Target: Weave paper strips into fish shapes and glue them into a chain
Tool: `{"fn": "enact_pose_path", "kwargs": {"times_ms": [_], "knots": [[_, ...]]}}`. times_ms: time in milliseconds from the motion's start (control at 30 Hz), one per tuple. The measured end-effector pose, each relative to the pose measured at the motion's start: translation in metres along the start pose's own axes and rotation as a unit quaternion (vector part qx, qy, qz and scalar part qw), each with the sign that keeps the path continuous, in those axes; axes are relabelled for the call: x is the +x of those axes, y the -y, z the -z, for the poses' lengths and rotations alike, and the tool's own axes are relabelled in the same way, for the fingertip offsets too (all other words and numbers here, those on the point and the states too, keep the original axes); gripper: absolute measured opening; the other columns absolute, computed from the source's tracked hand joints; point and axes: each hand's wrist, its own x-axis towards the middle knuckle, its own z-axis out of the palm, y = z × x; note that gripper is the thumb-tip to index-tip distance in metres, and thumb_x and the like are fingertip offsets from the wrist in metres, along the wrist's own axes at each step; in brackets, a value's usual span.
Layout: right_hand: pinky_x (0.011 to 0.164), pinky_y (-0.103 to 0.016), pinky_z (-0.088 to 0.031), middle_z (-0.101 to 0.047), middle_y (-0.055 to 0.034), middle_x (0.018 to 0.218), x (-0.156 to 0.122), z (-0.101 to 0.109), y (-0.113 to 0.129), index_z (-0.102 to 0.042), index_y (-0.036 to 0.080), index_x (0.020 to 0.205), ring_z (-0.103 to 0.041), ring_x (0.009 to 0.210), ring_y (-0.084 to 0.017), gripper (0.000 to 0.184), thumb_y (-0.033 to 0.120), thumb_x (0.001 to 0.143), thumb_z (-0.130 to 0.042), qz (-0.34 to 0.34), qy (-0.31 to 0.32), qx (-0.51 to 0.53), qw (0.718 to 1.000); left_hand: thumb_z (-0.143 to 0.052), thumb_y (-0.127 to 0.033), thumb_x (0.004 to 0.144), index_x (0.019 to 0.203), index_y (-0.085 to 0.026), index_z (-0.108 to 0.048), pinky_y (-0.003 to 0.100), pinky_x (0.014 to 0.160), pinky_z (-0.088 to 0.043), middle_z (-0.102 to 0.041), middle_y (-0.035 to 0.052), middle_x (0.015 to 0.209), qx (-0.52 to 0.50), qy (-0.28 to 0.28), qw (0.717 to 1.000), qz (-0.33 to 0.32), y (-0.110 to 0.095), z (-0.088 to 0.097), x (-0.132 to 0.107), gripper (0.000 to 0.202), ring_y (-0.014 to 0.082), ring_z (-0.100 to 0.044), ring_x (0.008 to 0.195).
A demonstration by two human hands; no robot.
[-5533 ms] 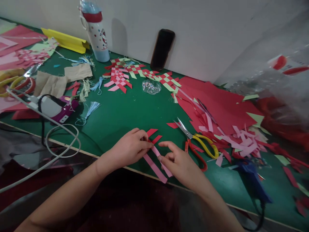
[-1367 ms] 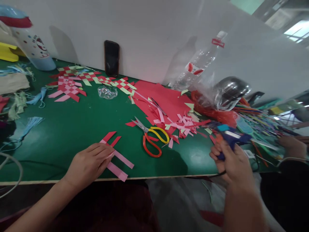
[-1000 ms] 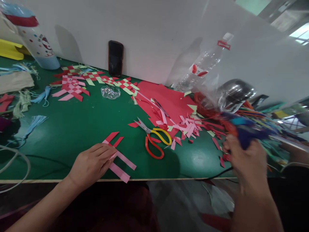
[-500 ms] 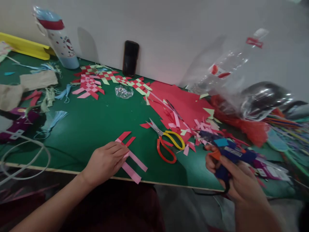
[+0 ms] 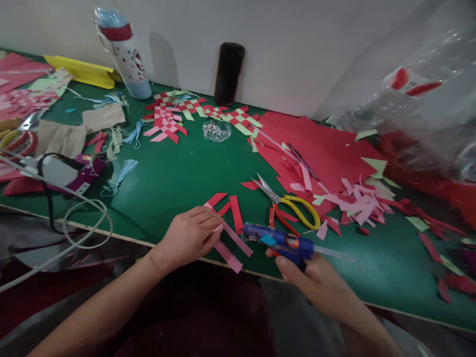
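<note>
My left hand lies with fingers together on crossed pink and red paper strips near the front edge of the green table, pinching them down. My right hand grips a blue hot glue gun, held level with its nozzle pointing left, just to the right of the strips. A clear glue stick juts from the gun's back end.
Yellow and red handled scissors lie right of the strips. Red paper sheets and scraps cover the right. Woven paper pieces, a dish of beads, a phone, a bottle and a cable are also here.
My right hand went right, picked up the glue gun and has brought it back left next to the strips. My left hand stayed on the strips.
</note>
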Motion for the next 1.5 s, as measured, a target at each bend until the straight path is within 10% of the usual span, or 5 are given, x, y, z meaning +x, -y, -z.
{"fn": "enact_pose_path", "kwargs": {"times_ms": [800,1033,1233,1367,1500], "knots": [[0.04,-0.025,-0.025,-0.049,0.0018,0.057,-0.004,0.027,-0.012,-0.058,0.019,0.097,-0.038,0.045,-0.011,0.038,0.055,0.089,-0.051,0.027,-0.123,0.259,0.958,-0.047,-0.025,0.096,0.095,-0.018,-0.066,0.034,0.085,-0.054,-0.072,0.0048,0.095,0.025,0.071,0.996,-0.037,-0.002,0.022,0.019,0.021,0.018,-0.067,0.092],[0.047,-0.026,-0.031,-0.049,0.0017,0.055,-0.01,0.03,-0.013,-0.059,0.018,0.092,-0.043,0.049,-0.012,0.036,0.053,0.09,-0.051,0.08,-0.091,0.276,0.953,-0.065,-0.032,0.08,0.143,-0.022,-0.036,0.032,0.075,-0.057,-0.053,0.0118,0.139,-0.066,0.091,0.994,0.016,-0.03,0.024,0.082,0.069,0.0169,-0.069,0.083],[0.041,-0.026,-0.027,-0.048,0.0011,0.058,-0.037,0.044,-0.026,-0.059,0.021,0.089,-0.035,0.045,-0.011,0.037,0.057,0.087,-0.052,0.076,-0.117,0.358,0.923,-0.047,-0.016,0.087,0.084,-0.017,-0.064,0.018,0.047,-0.049,-0.069,-0.0006,0.07,-0.281,0.158,0.939,0.118,-0.027,-0.003,0.151,0.018,0.009,-0.062,0.053],[0.037,-0.026,-0.022,-0.039,0.0022,0.065,-0.063,0.058,-0.041,-0.057,0.029,0.088,-0.021,0.046,-0.012,0.036,0.064,0.082,-0.053,0.117,-0.211,0.465,0.852,-0.041,-0.018,0.092,0.075,-0.016,-0.058,0.02,0.048,-0.049,-0.068,0.0052,0.068,-0.311,0.119,0.932,0.141,-0.029,-0.018,0.185,0.023,0.0088,-0.061,0.053],[0.036,-0.027,-0.015,-0.027,0.0037,0.063,-0.073,0.068,-0.049,-0.055,0.032,0.086,-0.008,0.049,-0.015,0.038,0.069,0.081,-0.05,0.146,-0.266,0.471,0.829,-0.056,-0.034,0.089,0.079,-0.017,-0.058,0.023,0.056,-0.053,-0.068,0.0036,0.075,-0.411,0.261,0.867,0.103,-0.082,-0.035,0.193,0.02,0.0109,-0.064,0.062]]}}
